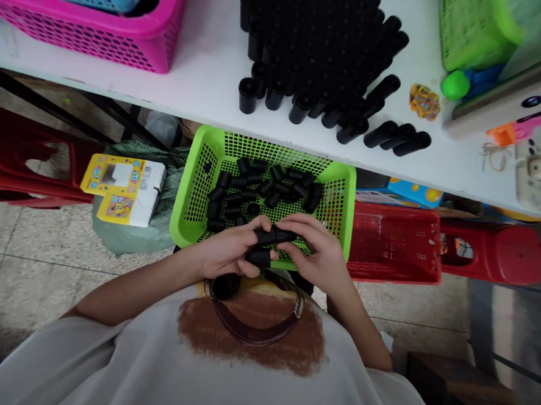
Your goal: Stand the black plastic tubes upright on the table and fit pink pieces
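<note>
My left hand (pixel 231 249) is closed around short black plastic cylinders. One cylinder (pixel 265 236) is between its thumb and fingers, and a second cylinder (pixel 258 257) lies lower across the fingers. The fingertips of my right hand (pixel 320 249) pinch a black piece (pixel 285 234) that meets the upper cylinder end to end; whether the two are joined I cannot tell. Just below my left hand a round black end (pixel 226 285) shows against the shirt. Both hands are over the near rim of a green basket (pixel 184 188), which holds many loose black cylinders (pixel 275 187).
Taller black tubes (pixel 307 52) stand packed on the white table (pixel 206 58), some lying along the right side. A pink basket (pixel 166 37) sits at the table's left. A red crate (pixel 396 241) adjoins the green basket, and a yellow-white box (pixel 129 188) lies left.
</note>
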A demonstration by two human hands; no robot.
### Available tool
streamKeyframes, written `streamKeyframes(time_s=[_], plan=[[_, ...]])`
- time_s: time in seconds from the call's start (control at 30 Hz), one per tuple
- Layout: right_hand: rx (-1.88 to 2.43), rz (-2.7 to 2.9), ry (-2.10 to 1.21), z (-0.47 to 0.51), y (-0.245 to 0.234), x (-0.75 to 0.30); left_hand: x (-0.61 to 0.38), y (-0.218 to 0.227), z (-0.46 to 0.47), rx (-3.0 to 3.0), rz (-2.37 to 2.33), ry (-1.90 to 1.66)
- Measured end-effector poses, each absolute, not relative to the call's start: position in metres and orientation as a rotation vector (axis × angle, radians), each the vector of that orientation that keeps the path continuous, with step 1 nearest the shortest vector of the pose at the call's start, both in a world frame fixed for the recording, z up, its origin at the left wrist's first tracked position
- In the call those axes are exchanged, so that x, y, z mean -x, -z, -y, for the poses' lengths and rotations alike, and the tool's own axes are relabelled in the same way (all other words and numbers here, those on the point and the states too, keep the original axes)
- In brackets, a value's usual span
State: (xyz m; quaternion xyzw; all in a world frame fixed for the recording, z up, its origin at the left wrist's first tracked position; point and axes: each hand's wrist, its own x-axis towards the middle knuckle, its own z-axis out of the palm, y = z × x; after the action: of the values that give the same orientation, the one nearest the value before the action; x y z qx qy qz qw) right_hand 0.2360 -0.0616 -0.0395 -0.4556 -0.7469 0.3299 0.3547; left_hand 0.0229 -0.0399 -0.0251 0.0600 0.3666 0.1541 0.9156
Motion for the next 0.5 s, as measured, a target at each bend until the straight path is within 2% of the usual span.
streamKeyframes(time_s=[0.17,0.27,0.37,0.5], plan=[[1.097,2.153,-0.855,0.062,0.035,-0.231,-0.022,0.030,0.040,-0.092,-0.746,-0.367],[1.109,2.190,-0.747,0.057,0.033,-0.233,-0.021,0.031,0.039,0.000,-0.718,-0.388],[1.323,1.878,-0.504,0.039,0.037,-0.250,-0.021,0.032,0.040,-0.005,-0.713,-0.404],[1.588,1.387,-0.010,-0.007,0.055,-0.299,-0.016,0.033,0.048,-0.293,-0.627,-0.386]])
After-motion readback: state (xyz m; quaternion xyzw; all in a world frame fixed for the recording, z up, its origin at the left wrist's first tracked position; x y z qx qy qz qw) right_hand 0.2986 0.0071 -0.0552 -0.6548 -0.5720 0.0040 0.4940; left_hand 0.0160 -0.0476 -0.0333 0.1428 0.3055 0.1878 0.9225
